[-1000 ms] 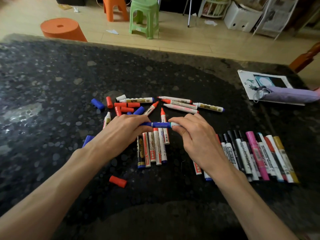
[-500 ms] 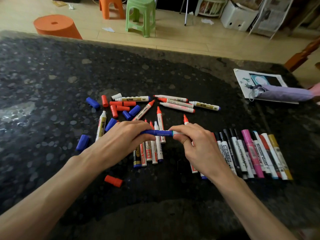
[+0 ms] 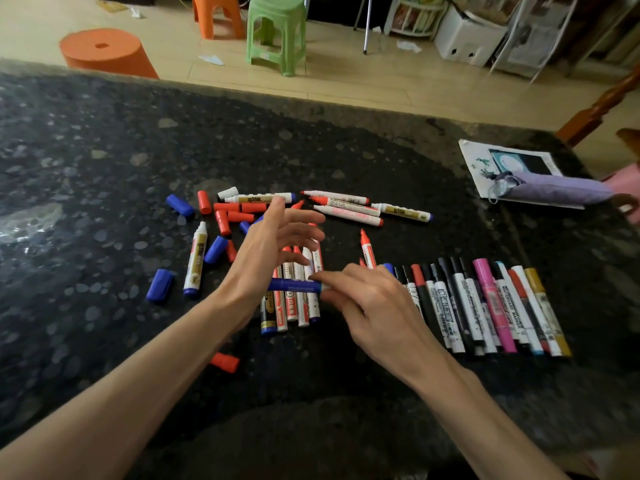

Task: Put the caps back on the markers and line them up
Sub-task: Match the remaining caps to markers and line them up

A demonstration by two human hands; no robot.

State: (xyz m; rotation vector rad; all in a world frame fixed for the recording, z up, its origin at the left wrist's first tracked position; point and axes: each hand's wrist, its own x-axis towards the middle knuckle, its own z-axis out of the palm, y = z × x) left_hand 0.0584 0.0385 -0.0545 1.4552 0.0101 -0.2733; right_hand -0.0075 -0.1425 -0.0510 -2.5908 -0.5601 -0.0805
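Head view: the dark speckled bench (image 3: 104,168) is carrying everything. A row of capped markers (image 3: 485,306) is lying side by side at the right, tips pointing away from the person. At the centre a smaller bunch of uncapped markers (image 3: 294,306) is lying in parallel, with more strewn beyond it. The left grip (image 3: 273,251) is hovering over this bunch, fingers spread wide and straight, holding nothing. The right grip (image 3: 377,306) is reaching in from the row's side. Through the blur, its forefinger and thumb seem to be pinching the right end of the blue marker (image 3: 294,285), which is lying crosswise over the bunch. Loose caps are sitting about, among them a blue cap (image 3: 160,285) at the left and a red cap (image 3: 225,362) nearer the person.
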